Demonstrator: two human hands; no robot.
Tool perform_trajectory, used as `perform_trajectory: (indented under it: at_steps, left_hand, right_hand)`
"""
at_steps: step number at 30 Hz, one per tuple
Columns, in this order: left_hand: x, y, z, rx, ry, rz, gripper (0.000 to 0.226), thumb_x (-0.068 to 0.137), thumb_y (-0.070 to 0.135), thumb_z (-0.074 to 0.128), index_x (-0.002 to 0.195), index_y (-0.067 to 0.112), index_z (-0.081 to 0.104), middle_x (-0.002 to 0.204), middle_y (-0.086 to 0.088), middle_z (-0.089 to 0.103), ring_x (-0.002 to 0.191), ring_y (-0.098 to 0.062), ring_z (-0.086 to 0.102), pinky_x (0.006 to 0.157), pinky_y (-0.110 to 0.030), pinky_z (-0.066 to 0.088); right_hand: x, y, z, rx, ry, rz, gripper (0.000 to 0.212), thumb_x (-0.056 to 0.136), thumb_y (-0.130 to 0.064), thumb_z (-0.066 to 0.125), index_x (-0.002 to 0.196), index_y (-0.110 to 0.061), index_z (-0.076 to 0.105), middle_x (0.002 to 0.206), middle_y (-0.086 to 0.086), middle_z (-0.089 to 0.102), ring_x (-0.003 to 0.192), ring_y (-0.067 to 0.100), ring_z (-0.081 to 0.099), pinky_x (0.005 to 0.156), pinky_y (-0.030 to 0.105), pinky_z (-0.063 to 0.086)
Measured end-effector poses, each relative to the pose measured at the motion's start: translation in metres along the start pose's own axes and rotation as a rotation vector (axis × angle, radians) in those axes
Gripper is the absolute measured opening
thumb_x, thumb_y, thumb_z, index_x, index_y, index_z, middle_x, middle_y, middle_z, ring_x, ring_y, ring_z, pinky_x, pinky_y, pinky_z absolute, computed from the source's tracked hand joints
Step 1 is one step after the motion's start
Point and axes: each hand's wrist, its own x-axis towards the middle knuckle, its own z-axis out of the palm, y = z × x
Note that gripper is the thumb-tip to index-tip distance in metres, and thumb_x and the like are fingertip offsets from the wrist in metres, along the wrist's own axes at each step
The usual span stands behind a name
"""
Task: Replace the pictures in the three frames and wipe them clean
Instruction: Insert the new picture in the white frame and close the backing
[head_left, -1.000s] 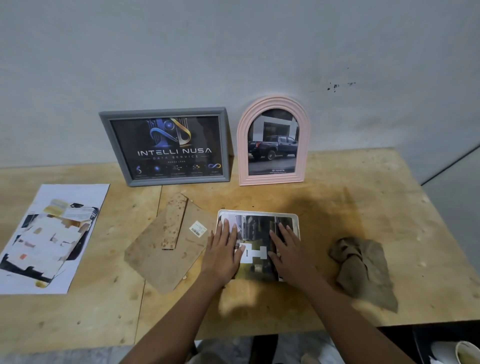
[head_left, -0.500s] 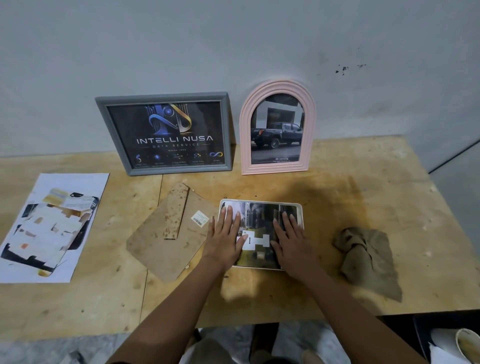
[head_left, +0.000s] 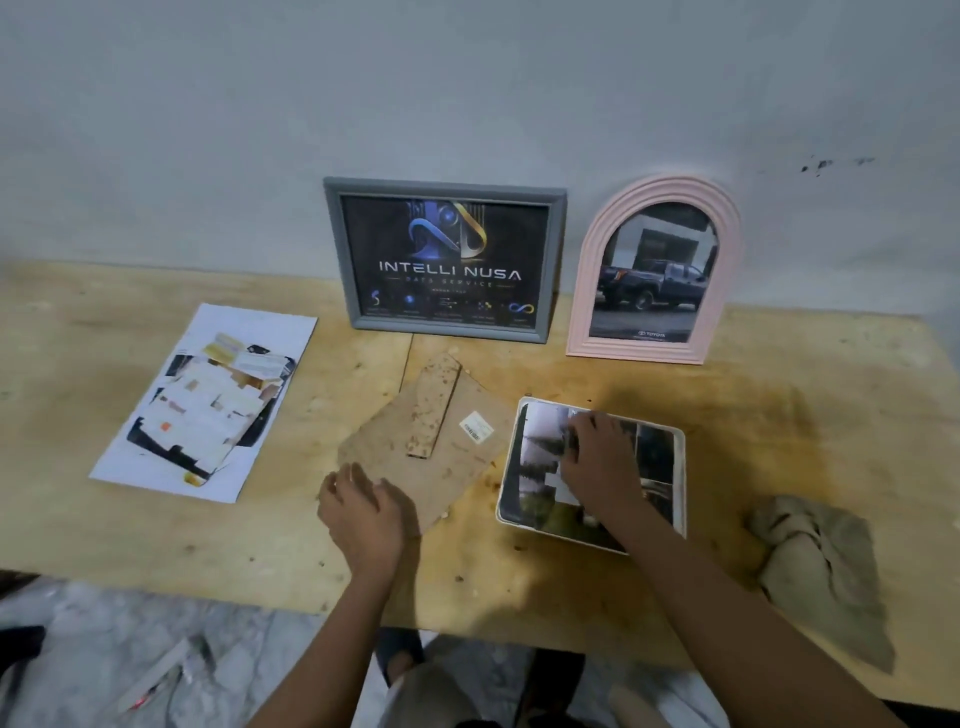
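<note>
**Head view.** The white frame lies flat on the bench, right of centre, with a picture set inside its rim. The right hand rests on the picture, fingers flat and pressing. The left hand is at the near corner of the brown backing board, just left of the frame. Its fingers are curled, but blur hides whether they grip the board or only touch it.

**Likely faults.** The picture may slide or buckle when the pressing hand lifts. The stained board, if dragged across, could crease or soil the print.

**Appearance.** The frame has a thin rim with rounded corners. The print is dark and glossy, with glare on its left part. The cloth lies well apart, to the right.
</note>
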Motion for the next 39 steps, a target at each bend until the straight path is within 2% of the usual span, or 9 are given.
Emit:
perform_trajectory:
  at_steps: [4, 7, 10, 19, 21, 24, 29, 35, 39]
  left_hand:
    - [0.003, -0.022, -0.011, 0.063, -0.100, 0.075, 0.050, 0.093, 0.019, 0.047, 0.138, -0.001, 0.036, 0.139, -0.022, 0.042, 0.130, -0.036, 0.035, 0.110, -0.048, 0.029]
    - [0.000, -0.026, -0.011, 0.217, -0.200, 0.225, 0.057, 0.097, 0.025, 0.034, 0.148, 0.006, 0.019, 0.154, -0.013, 0.021, 0.143, -0.028, 0.013, 0.118, -0.040, 0.008]
    - [0.003, -0.026, -0.011, 0.184, -0.273, 0.228, 0.058, 0.099, 0.025, 0.032, 0.150, 0.012, 0.009, 0.158, -0.006, 0.009, 0.146, -0.020, 0.002, 0.118, -0.037, 0.000]
    - [0.016, -0.001, -0.023, -0.704, -0.152, -0.267, 0.054, 0.095, 0.006, 0.047, 0.145, 0.014, 0.028, 0.149, 0.002, 0.033, 0.137, -0.013, 0.031, 0.112, -0.029, 0.027]
    - [0.028, -0.002, -0.024, -0.735, -0.106, -0.347, 0.043, 0.094, 0.006, 0.048, 0.136, 0.019, 0.042, 0.134, 0.005, 0.046, 0.126, -0.010, 0.042, 0.107, -0.027, 0.034]
    - [0.046, -0.004, -0.029, -0.742, -0.070, -0.402, 0.031, 0.093, 0.002, 0.046, 0.090, 0.033, 0.051, 0.090, 0.013, 0.049, 0.084, -0.004, 0.049, 0.076, -0.010, 0.039]
    - [0.070, -0.004, -0.037, -0.729, -0.061, -0.418, 0.044, 0.095, 0.007, 0.048, 0.138, 0.007, 0.042, 0.142, -0.005, 0.044, 0.131, -0.017, 0.042, 0.109, -0.026, 0.031]
    - [0.097, 0.004, -0.063, -0.696, -0.008, -0.240, 0.037, 0.096, 0.004, 0.044, 0.132, 0.008, 0.052, 0.131, 0.000, 0.054, 0.117, -0.006, 0.047, 0.087, -0.005, 0.032]
    - [0.108, 0.016, -0.079, -0.721, 0.000, -0.195, 0.038, 0.092, 0.001, 0.043, 0.120, 0.019, 0.062, 0.125, 0.006, 0.057, 0.117, -0.008, 0.049, 0.093, -0.017, 0.036]
  right_hand:
    - [0.026, -0.052, 0.020, -0.024, -0.088, -0.171, 0.041, 0.087, -0.023, 0.056, 0.127, -0.015, 0.049, 0.130, 0.002, 0.052, 0.118, 0.020, 0.047, 0.100, 0.031, 0.037]
    - [0.040, -0.071, 0.035, -0.165, -0.173, -0.206, 0.057, 0.083, -0.027, 0.058, 0.135, -0.014, 0.038, 0.133, 0.007, 0.047, 0.118, 0.022, 0.044, 0.095, 0.031, 0.037]
    - [0.044, -0.081, 0.049, -0.201, -0.258, -0.131, 0.064, 0.084, -0.028, 0.057, 0.140, -0.013, 0.029, 0.139, 0.012, 0.038, 0.128, 0.027, 0.034, 0.109, 0.039, 0.026]
    - [0.040, -0.108, 0.061, -0.100, -0.208, 0.023, 0.057, 0.084, -0.039, 0.057, 0.130, -0.014, 0.034, 0.130, 0.013, 0.041, 0.119, 0.030, 0.036, 0.098, 0.039, 0.031]
    - [0.043, -0.115, 0.062, -0.118, -0.217, 0.061, 0.059, 0.081, -0.039, 0.059, 0.128, -0.014, 0.035, 0.128, 0.013, 0.040, 0.120, 0.030, 0.036, 0.098, 0.040, 0.029]
    - [0.048, -0.120, 0.063, -0.146, -0.222, 0.130, 0.061, 0.080, -0.041, 0.060, 0.127, -0.010, 0.037, 0.129, 0.015, 0.041, 0.121, 0.032, 0.036, 0.097, 0.041, 0.030]
    - [0.055, -0.124, 0.069, -0.089, -0.246, 0.223, 0.064, 0.080, -0.048, 0.060, 0.127, -0.010, 0.039, 0.131, 0.015, 0.043, 0.123, 0.033, 0.037, 0.099, 0.043, 0.029]
    - [0.060, -0.131, 0.071, 0.137, -0.288, 0.313, 0.051, 0.080, -0.049, 0.058, 0.116, -0.015, 0.052, 0.123, 0.008, 0.049, 0.118, 0.029, 0.040, 0.097, 0.042, 0.027]
    - [0.061, -0.145, 0.062, 0.515, -0.129, 0.326, 0.039, 0.078, -0.044, 0.064, 0.101, -0.018, 0.046, 0.110, 0.007, 0.054, 0.105, 0.027, 0.052, 0.091, 0.045, 0.045]
